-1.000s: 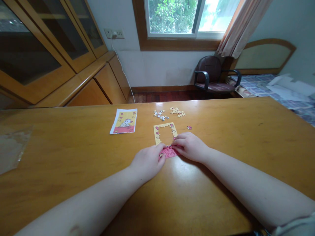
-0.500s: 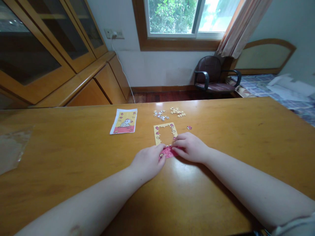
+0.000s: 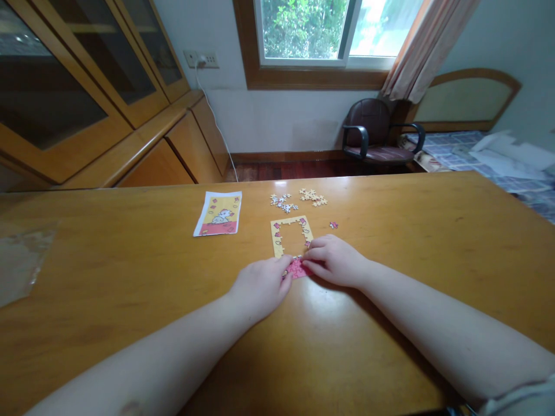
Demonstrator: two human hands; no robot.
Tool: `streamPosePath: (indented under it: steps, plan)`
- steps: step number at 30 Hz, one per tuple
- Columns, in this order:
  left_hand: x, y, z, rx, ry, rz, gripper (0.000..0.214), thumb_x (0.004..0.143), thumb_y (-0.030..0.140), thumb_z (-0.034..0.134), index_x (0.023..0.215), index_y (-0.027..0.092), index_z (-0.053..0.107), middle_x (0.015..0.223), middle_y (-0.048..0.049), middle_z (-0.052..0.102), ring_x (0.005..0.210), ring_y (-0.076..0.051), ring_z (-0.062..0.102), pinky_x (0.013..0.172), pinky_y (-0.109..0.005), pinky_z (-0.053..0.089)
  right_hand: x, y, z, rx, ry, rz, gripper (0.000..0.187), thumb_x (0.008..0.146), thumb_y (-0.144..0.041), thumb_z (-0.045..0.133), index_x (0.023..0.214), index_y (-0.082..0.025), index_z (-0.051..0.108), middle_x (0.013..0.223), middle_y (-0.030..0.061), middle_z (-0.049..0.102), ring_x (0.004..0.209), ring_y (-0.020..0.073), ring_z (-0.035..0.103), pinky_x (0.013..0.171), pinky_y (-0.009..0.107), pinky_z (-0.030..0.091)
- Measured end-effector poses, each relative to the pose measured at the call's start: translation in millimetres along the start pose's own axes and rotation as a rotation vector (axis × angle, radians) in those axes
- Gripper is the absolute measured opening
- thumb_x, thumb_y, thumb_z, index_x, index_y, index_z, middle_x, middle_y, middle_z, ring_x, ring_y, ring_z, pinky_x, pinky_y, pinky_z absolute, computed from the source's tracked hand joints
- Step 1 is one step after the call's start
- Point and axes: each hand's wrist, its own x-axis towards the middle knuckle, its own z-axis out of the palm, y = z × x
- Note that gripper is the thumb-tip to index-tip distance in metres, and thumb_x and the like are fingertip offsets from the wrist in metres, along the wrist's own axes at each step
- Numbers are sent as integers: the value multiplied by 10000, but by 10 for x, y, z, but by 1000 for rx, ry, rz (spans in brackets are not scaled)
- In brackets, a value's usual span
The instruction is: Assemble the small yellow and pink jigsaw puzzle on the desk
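Note:
A partly built jigsaw puzzle lies mid-table: a yellow border around a bare middle, with a pink section at its near end. My left hand rests at the pink section's left edge, fingers curled and pressed on it. My right hand lies over its right side, fingertips pinched on the pink pieces. Two small heaps of loose pieces sit beyond the puzzle, and a single pink piece lies to the right of the frame.
A printed reference picture lies left of the puzzle on the wooden table. A clear plastic bag is at the far left. Beyond the table stand a cabinet, a dark armchair and a bed.
Both hands have crept slightly closer together over the pink section, so less of it shows. Nothing else has moved.

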Motion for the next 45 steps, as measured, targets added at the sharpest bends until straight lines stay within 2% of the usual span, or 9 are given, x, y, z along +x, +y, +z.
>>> streamPosePath:
  steps: [14,17,20,23,26,30,38,42,45]
  plan:
    - [0,17,-37,74,-31,18,300,946,334,370,1115,263,607,926,-57,712,805,-234,675,643,-308,479,8,-42,1,-36,-32,23,200,913,-257,548,907,-177,732,795,66,666,737,155,596,715,281,431]
    - [0,15,-34,76,-35,11,311,940,323,375,1144,263,602,961,-63,718,832,-247,682,657,-323,490,-5,-29,-20,-75,18,19,203,909,-271,549,888,-180,730,783,61,674,730,158,596,717,290,420]
    - [-4,4,-22,65,-24,9,334,929,309,392,1204,271,578,997,-70,722,861,-257,686,670,-333,494,-15,81,-100,-144,201,175,242,920,-279,517,861,-173,726,782,69,683,724,173,597,734,310,422]
    - [-4,-5,-11,48,-22,11,336,927,302,386,1203,273,575,986,-72,725,858,-266,689,664,-342,491,-23,264,-212,-218,303,411,239,916,-243,500,921,-168,727,933,102,706,852,214,619,803,336,432]
    - [1,-5,-10,29,-21,6,317,927,308,387,1181,276,574,973,-65,726,848,-265,689,647,-332,480,-32,414,-282,-270,211,568,231,904,-260,524,977,-180,728,1036,114,699,928,242,613,840,358,436]
    - [7,3,-21,29,-31,1,292,929,314,382,1138,269,582,942,-59,724,823,-253,688,632,-313,466,-33,469,-288,-344,97,697,218,888,-314,561,923,-189,736,986,129,693,901,253,607,792,354,437]
    - [5,-3,-15,22,-24,7,317,925,312,377,1177,272,565,977,-56,729,849,-262,689,633,-320,465,3,465,-231,-221,37,713,138,848,-294,619,782,-184,670,885,81,678,831,215,611,736,323,446]
    - [6,-7,-9,26,-28,2,317,923,308,381,1182,271,560,967,-58,730,836,-261,690,626,-317,462,-6,476,-187,-145,80,686,90,817,-249,643,751,-190,628,841,60,678,767,182,611,689,295,444]
    - [6,-2,-16,25,-34,-3,321,923,308,382,1189,270,558,972,-65,728,834,-264,689,628,-321,464,-12,465,-169,-48,99,723,72,793,-243,660,781,-192,610,807,44,683,715,166,613,626,272,434]
